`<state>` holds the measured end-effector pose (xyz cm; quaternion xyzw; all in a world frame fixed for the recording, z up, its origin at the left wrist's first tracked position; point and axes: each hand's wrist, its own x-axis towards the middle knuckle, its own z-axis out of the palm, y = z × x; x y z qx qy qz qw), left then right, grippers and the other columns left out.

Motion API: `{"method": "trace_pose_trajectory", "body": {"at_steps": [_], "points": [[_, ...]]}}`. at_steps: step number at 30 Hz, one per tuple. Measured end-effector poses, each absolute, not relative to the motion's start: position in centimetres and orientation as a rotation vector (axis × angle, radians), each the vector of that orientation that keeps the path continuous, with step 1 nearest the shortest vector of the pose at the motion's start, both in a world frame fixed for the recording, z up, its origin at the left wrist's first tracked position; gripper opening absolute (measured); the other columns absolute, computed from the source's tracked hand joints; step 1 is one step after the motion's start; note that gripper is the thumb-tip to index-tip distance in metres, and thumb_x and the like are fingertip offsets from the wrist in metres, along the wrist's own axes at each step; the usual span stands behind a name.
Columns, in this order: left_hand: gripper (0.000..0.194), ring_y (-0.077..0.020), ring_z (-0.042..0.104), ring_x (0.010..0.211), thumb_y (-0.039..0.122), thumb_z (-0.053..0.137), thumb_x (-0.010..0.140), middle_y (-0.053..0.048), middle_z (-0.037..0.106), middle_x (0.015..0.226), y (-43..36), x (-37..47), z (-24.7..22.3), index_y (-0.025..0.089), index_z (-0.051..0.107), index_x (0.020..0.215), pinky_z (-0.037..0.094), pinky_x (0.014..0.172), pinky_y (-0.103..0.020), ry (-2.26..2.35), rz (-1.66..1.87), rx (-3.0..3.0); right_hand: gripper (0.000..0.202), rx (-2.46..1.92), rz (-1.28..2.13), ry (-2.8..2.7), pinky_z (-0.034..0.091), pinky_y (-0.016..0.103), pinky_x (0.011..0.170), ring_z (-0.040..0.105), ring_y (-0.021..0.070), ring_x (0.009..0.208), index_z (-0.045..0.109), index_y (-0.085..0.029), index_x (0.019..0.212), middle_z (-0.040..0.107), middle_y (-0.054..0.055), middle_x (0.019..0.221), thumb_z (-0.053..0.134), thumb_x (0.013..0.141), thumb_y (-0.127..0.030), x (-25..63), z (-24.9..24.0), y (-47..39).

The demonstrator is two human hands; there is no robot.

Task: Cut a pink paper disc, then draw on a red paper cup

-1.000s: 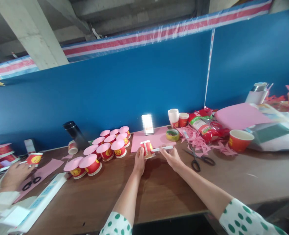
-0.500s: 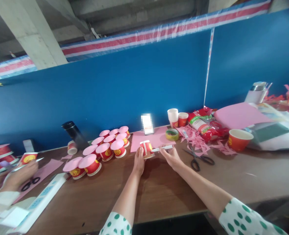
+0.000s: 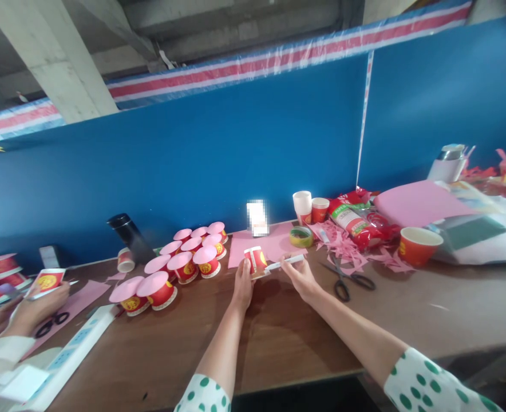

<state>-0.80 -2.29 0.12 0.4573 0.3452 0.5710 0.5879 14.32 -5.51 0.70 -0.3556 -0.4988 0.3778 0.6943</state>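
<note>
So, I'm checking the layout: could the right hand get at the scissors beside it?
Probably yes: the scissors lie just right of the right hand, with nothing seen between, though it holds a white stick.

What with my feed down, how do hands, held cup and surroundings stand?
Left hand holding red cup. Right hand gripping white stick, end close to cup. Scissors lie to the right, not between hands.
</note>
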Motion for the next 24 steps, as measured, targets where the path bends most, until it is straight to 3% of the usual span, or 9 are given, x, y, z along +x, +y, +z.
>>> {"method": "trace_pose_trajectory", "body": {"at_steps": [10, 17, 24], "points": [[0.041, -0.0226, 0.061, 0.089, 0.05, 0.051, 0.077, -0.01, 0.063, 0.098, -1.5, -0.7, -0.4, 0.018, 0.057, 0.101, 0.049, 0.078, -0.036, 0.767, 1.375, 0.952, 0.022, -0.853, 0.728, -1.171, 0.047, 0.029, 0.067, 0.06, 0.017, 0.067, 0.063, -0.015, 0.085, 0.064, 0.004, 0.067, 0.057, 0.079, -0.036, 14.1, 1.2, -6.1], [0.047, -0.0258, 0.058, 0.096, 0.053, 0.05, 0.077, -0.013, 0.059, 0.107, -1.2, -0.9, -0.8, 0.019, 0.053, 0.108, 0.049, 0.077, -0.038, 0.757, 1.383, 0.932, 0.022, -0.904, 0.533, -1.346, 0.048, 0.03, 0.075, 0.061, 0.0204, 0.084, 0.062, -0.017, 0.095, 0.066, 0.008, 0.092, 0.052, 0.082, -0.032, 14.0, 1.6, -7.2], [0.049, -0.0239, 0.059, 0.093, 0.054, 0.049, 0.077, -0.012, 0.06, 0.103, -1.1, -0.8, -0.7, 0.017, 0.053, 0.109, 0.048, 0.078, -0.037, 0.721, 1.369, 0.888, 0.017, -0.995, 0.413, -1.412, 0.049, 0.026, 0.071, 0.062, 0.0182, 0.077, 0.061, -0.017, 0.09, 0.066, 0.006, 0.085, 0.049, 0.084, -0.028, 14.1, 1.4, -7.2]]}}
